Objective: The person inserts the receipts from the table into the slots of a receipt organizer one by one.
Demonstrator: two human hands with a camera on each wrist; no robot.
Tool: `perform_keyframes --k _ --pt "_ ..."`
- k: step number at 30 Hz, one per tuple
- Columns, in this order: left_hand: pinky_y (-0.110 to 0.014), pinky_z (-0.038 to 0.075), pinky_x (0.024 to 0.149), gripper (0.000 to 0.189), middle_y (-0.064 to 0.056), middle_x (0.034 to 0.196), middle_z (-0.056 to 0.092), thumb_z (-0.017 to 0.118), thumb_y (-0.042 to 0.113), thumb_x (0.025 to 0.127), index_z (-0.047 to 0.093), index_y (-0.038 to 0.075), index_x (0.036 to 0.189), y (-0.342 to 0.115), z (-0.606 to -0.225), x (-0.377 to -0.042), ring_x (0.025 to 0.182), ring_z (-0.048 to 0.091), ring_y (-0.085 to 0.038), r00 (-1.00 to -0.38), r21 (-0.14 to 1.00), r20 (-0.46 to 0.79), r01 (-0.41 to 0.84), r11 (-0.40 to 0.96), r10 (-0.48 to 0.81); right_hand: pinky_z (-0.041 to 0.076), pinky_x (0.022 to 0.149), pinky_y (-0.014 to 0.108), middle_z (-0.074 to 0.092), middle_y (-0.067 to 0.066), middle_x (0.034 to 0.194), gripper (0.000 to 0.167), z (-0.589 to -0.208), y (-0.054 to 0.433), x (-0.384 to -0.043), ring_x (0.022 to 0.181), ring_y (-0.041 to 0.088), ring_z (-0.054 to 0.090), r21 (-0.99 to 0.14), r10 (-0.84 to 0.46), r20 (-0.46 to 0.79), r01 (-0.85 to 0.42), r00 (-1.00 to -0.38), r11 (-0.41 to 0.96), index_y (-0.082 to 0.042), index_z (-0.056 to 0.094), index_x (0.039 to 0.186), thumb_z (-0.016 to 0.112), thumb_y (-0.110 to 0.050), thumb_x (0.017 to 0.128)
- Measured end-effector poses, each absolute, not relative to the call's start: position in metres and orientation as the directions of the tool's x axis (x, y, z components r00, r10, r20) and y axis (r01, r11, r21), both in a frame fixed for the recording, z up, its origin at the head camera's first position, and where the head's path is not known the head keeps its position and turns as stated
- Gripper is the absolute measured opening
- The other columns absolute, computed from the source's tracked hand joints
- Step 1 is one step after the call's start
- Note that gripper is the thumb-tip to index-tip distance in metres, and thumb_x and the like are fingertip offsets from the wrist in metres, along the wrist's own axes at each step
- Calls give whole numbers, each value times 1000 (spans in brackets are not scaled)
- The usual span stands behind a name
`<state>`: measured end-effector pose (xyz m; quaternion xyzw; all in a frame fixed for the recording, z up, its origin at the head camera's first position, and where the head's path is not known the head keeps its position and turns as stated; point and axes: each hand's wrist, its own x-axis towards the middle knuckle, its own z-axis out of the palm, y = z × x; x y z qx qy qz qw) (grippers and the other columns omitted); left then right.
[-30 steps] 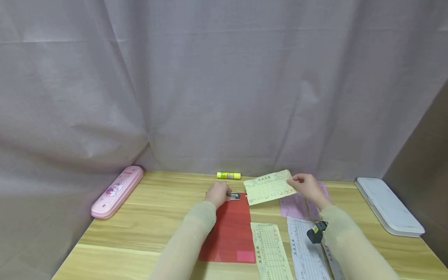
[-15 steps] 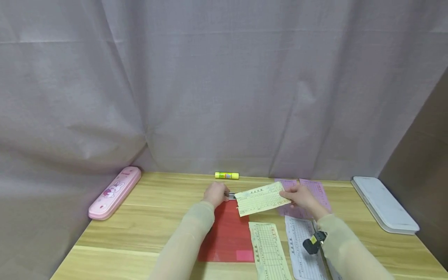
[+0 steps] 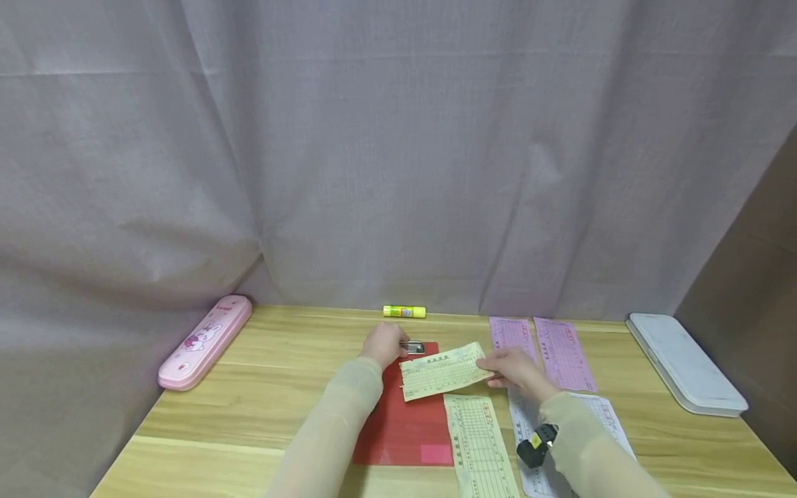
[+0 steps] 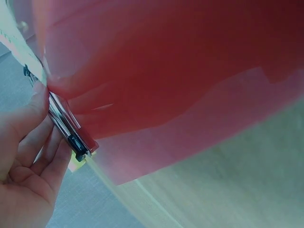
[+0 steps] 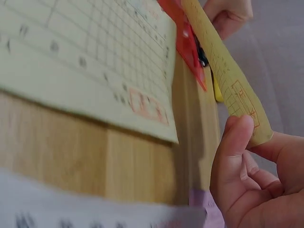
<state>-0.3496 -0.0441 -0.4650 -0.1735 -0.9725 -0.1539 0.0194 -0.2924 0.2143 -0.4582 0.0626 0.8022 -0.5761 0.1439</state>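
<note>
My left hand (image 3: 382,344) grips the metal clip (image 3: 414,347) at the top of a red clipboard (image 3: 398,432). In the left wrist view, the thumb lies on one side of the clip (image 4: 64,114) and curled fingers on the other. Between thumb and fingers, my right hand (image 3: 515,370) pinches the right end of a yellow printed form (image 3: 441,373). This form slants over the upper part of the clipboard, its left end near the clip. The right wrist view shows the form (image 5: 230,78) slightly bent. A second yellow form (image 3: 479,443) lies just right of the clipboard.
Two pink forms (image 3: 563,354) lie at the back right, with white forms (image 3: 600,415) nearer, partly under my right arm. A yellow glue stick (image 3: 405,311) is behind the clipboard. A pink pencil case (image 3: 205,342) stands left, a white case (image 3: 685,363) right.
My right hand has carried the yellow form left and nearer, from beside the clip to over the clipboard. The pink forms are now more exposed. My left hand stays at the clip.
</note>
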Motion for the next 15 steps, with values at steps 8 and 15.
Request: perform_keyframes --k 8,15 --pt "-24 48 66 7 10 72 65 78 18 77 72 17 73 -44 -462 -349 70 54 -9 -929 281 94 371 885 359 53 55 18 59 2 71 23 -458 189 -287 55 6 55 -919 -44 -308 286 -950 271 14 58 99 65 -4 86" --pt "-24 45 61 12 10 67 63 79 18 75 70 16 68 -46 -463 -349 63 48 -8 -920 285 108 391 875 377 50 52 15 55 1 69 12 -459 167 -286 53 6 52 -913 1 -324 312 -946 264 8 59 89 63 -3 87"
